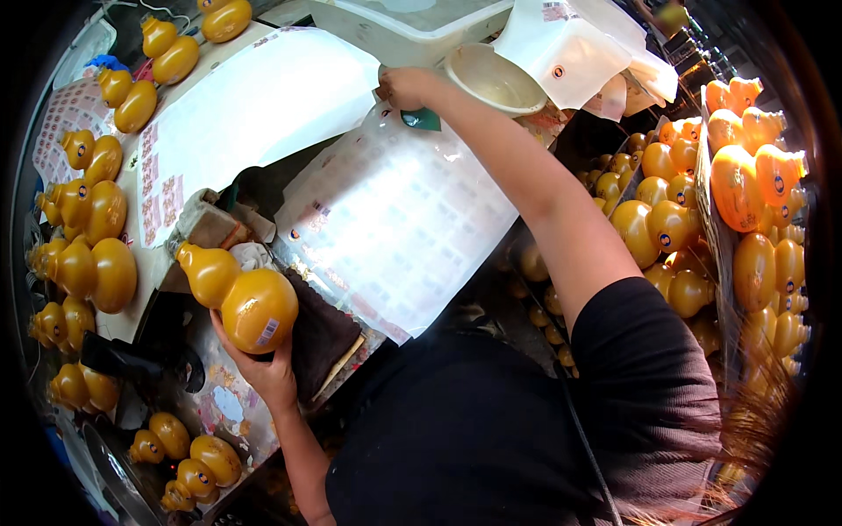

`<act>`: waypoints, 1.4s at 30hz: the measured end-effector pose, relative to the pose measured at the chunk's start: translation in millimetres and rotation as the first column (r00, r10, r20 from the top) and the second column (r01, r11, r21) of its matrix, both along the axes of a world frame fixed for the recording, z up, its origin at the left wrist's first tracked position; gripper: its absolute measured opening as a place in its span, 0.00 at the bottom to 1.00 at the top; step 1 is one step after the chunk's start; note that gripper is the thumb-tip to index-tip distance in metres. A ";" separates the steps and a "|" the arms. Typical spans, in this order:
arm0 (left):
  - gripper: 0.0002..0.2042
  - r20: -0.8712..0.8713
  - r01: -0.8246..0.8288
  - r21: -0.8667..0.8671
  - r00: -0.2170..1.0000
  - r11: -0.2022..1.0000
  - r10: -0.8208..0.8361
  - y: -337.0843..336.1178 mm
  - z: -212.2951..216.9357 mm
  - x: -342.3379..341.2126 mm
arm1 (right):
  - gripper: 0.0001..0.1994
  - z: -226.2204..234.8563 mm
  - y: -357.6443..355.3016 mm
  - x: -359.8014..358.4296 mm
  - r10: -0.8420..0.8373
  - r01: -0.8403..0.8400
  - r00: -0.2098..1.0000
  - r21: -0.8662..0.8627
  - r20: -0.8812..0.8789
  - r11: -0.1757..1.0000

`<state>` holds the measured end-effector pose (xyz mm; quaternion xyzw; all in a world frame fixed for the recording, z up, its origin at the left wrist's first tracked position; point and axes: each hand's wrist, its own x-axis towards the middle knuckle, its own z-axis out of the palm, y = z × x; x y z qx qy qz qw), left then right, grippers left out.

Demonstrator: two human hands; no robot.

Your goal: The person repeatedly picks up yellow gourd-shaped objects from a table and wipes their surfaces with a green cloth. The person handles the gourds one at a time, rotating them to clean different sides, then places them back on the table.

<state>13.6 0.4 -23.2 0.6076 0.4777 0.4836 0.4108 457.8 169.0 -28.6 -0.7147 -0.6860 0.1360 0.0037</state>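
A single fisheye view looks steeply down from the wearer's head, over the dark shirt (465,421) at lower middle, facing the table (151,280) ahead and to the left, close above the held gourd-shaped bottle (254,307).

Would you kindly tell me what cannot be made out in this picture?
In the head view:
Right hand: fingertips hidden by the hand itself; grip unclear.
Green piece: upper part hidden by the right hand.
Left hand: some fingers hidden behind the gourd bottle.
Bin: cut off by the upper edge.
Lower sheet: pattern too small and faint.
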 end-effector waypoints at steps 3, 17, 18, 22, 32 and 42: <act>0.46 0.016 -0.002 -0.009 1.000 1.000 0.002 -1.2 0.0 -1.4 | 0.12 15.9 10.2 3.3 0.050 -0.063 0.993 -0.114 -0.110 0.991; 0.45 0.038 0.017 -0.004 0.999 1.000 -0.017 -0.2 -2.6 -1.2 | 0.10 -14.8 -10.7 23.4 -0.013 0.038 0.815 0.030 -0.579 0.999; 0.45 0.024 0.016 0.002 1.000 1.000 -0.016 -0.5 -1.8 -1.4 | 0.10 -12.3 -13.7 20.4 -0.007 0.034 0.790 0.032 -0.614 0.999; 0.45 0.020 0.003 0.002 1.000 1.000 -0.003 -0.7 -2.4 -1.1 | 0.10 -2.2 -15.9 16.3 0.019 -0.012 0.900 0.019 -0.435 1.000; 0.44 -0.020 -0.027 0.037 0.999 0.999 0.028 -3.5 -2.3 -1.6 | 0.11 -16.1 -18.6 8.5 -0.065 0.277 0.805 0.276 -0.590 0.920; 0.46 -0.472 -0.055 0.261 0.864 0.964 0.177 -10.9 31.9 -7.2 | 0.07 17.1 -107.6 -98.9 -0.269 0.439 0.244 -0.141 -0.932 0.887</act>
